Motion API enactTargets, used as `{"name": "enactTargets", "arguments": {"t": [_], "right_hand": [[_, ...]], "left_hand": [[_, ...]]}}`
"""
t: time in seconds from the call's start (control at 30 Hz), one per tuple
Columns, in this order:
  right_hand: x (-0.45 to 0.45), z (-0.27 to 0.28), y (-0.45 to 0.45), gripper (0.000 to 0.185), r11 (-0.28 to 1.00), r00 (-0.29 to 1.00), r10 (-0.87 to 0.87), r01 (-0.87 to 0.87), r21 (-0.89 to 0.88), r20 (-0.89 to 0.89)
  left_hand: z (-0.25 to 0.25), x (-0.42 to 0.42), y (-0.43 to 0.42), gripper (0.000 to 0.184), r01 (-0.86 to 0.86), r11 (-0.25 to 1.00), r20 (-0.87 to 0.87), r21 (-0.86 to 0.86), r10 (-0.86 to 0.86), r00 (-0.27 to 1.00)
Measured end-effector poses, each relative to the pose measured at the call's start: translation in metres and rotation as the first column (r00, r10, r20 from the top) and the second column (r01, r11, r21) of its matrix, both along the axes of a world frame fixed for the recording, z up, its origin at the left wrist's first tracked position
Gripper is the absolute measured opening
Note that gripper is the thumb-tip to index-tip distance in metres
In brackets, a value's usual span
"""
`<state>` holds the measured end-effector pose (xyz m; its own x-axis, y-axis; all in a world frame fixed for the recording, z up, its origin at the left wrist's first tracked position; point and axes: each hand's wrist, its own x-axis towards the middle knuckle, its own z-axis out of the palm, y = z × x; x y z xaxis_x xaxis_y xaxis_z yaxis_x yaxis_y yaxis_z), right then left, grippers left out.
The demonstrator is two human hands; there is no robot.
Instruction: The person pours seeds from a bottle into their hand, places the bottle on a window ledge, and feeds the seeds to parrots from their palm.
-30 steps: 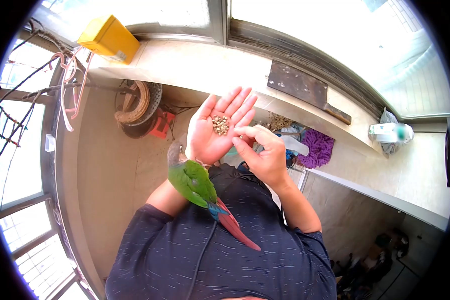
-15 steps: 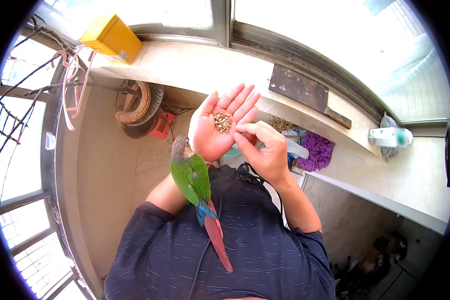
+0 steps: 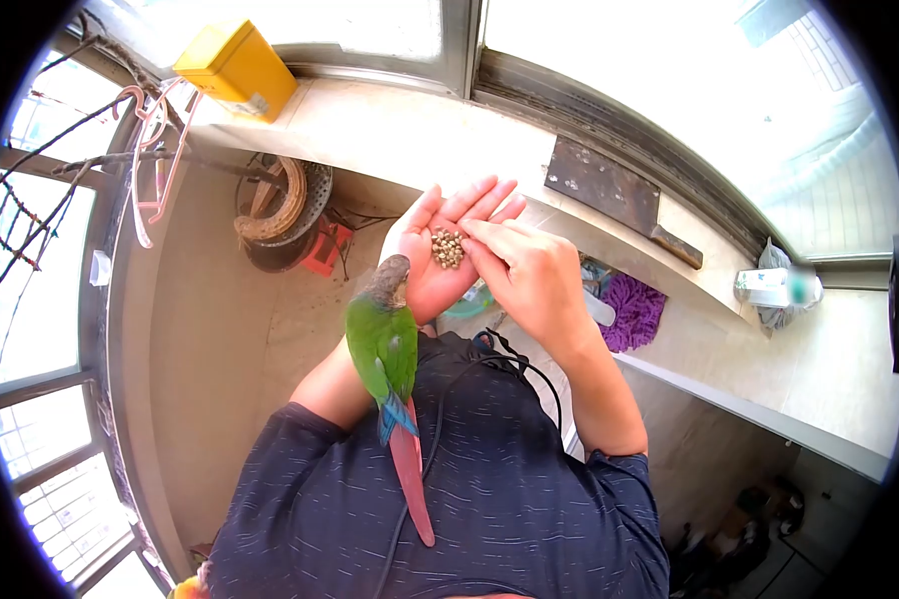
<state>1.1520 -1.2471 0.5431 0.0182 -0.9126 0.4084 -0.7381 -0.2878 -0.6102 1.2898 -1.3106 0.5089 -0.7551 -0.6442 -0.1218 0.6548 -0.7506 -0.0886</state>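
Observation:
My left hand (image 3: 418,235) lies palm up and flat, fingers stretched out, with a small pile of seeds (image 3: 448,248) in the palm. A green parrot (image 3: 384,339) with a grey-brown head, blue wing tips and a long red tail perches on my left forearm, its head beside the wrist and bent toward the palm. My right hand (image 3: 534,275) reaches over the left palm's edge from the right, thumb and forefinger pinched together against the pile. Whatever lies between those fingertips is too small to make out.
A yellow box (image 3: 238,70) stands on the ledge, with pink hangers (image 3: 155,150) and bare branches at left. A cleaver (image 3: 609,190) lies by the window. A bottle (image 3: 774,287) stands at right; a purple mop head (image 3: 631,311) is below the ledge.
My right hand has moved up and left, its pinched fingers now at the seeds. The parrot has turned its head toward the palm. An orange-and-green patch shows at bottom left.

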Motion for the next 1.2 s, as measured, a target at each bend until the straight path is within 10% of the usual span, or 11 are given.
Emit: {"name": "enactTargets", "arguments": {"t": [0.3,0.5,1.2], "right_hand": [[-0.002,-0.005,0.003,0.014,0.996,1.0,0.006,-0.004,0.085,-0.022],[-0.003,0.003,0.011,0.014,0.965,0.949,-0.06,-0.024,0.262,0.31],[0.004,0.003,0.013,0.017,0.987,0.85,-0.012,-0.073,0.14,0.527]], "left_hand": [[-0.007,0.0,0.005,0.06,0.022,0.999,0.023,-0.026,-0.021,1.0],[-0.011,0.0,0.006,0.06,0.035,0.999,-0.04,-0.02,-0.036,0.999],[-0.011,0.003,0.01,0.057,0.029,1.0,0.017,-0.003,-0.029,0.999]]}}
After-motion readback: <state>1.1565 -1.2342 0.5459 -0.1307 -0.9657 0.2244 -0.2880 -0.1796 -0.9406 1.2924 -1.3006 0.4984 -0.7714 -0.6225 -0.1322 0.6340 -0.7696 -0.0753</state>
